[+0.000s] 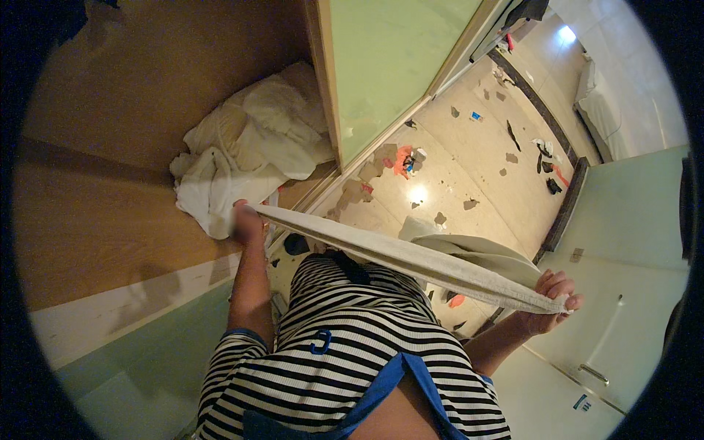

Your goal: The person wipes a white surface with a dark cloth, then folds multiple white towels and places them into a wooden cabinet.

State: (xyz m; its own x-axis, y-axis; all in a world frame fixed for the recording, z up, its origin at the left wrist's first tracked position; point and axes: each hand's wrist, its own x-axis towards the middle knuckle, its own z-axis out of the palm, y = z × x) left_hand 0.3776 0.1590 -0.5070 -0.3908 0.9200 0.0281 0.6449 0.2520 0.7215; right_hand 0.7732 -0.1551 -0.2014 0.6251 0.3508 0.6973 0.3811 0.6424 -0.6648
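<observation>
A white cloth, perhaps a towel (407,256), is stretched taut between my two hands, across the front of my body. My left hand (247,223) grips one end, beside a heap of crumpled white cloths (258,132) in a wooden compartment. At the right, my right hand (558,297) has its fingers closed around the other end. Part of the cloth hangs down behind the stretched edge near my right hand.
Torn brown scraps (352,195) and orange and black bits litter the tiled floor (473,165). A green frosted panel (390,60) stands beside the compartment. On the right is a glass door with a metal handle (594,375); beyond a dark sill lies a white-covered bed or mattress (599,110).
</observation>
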